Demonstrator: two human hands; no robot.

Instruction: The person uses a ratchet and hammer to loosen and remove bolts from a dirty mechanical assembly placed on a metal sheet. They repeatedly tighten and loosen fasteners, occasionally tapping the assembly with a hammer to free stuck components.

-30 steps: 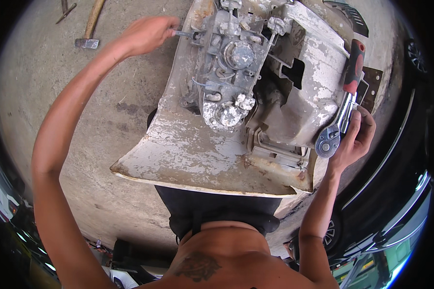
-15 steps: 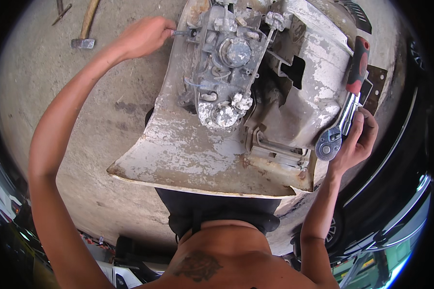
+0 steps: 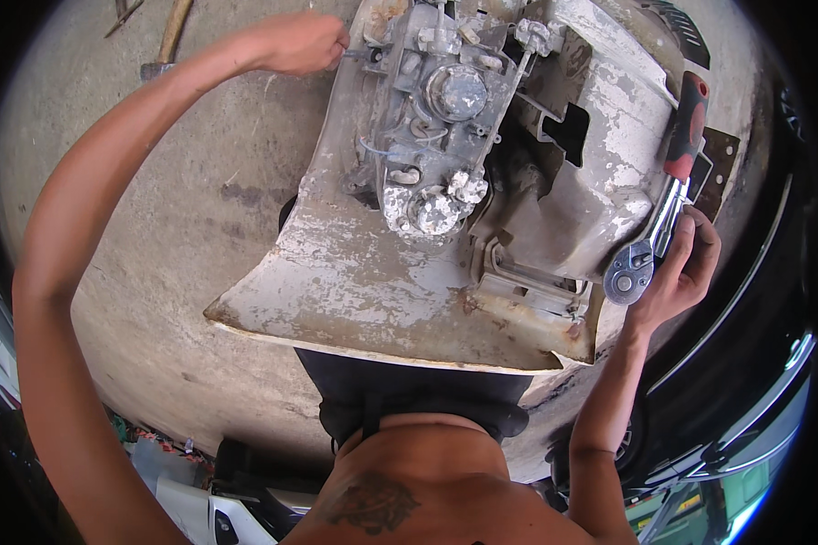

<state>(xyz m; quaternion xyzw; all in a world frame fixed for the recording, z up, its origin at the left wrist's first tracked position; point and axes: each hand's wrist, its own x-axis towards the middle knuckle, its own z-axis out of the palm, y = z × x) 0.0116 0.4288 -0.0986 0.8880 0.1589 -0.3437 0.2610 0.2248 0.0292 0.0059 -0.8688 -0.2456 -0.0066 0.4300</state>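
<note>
My left hand is closed at the far left side of a worn grey headlight assembly. Its fingertips pinch the outer end of a thin dark bolt that sticks out sideways from the assembly. The assembly rests on a large panel with flaking white paint. At the panel's right edge my right hand is closed around the lower part of a ratchet wrench. Its round head points toward me and its red and black handle points away. Some of that hand's fingers are hidden behind the tool.
A hammer lies on the concrete floor at the far left, partly behind my left forearm. A thin rod lies beyond it. Rusty perforated metal shows beside the wrench. A black car stands close on the right.
My left hand has shifted slightly right and up, its elbow swinging outward, and the forearm now covers part of the hammer. The view has shifted a little; the right hand keeps its hold.
</note>
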